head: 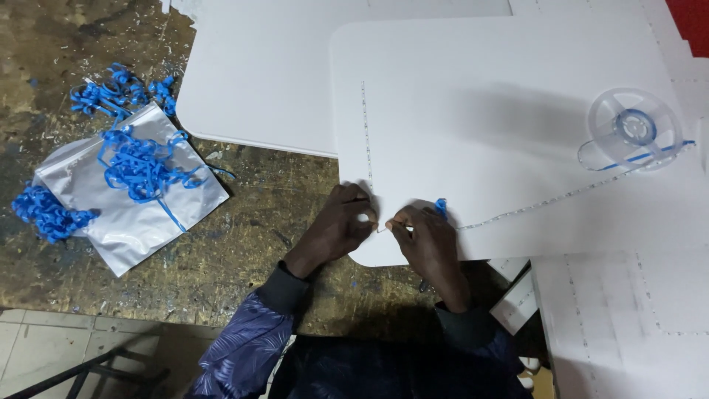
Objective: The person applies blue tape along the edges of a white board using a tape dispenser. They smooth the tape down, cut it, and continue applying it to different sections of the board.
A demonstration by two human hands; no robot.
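A white panel with rounded corners lies on the workbench. A thin strip of small components runs down its left part. My left hand presses the strip's lower end near the panel's front edge. My right hand pinches the strip beside it, with a bit of blue backing tape sticking up by the fingers. From my right hand the strip leads right to a clear plastic reel with a blue hub.
A silver foil bag lies at the left under tangles of peeled blue tape. More white panels lie behind and at the right. The worn wooden bench top shows between them.
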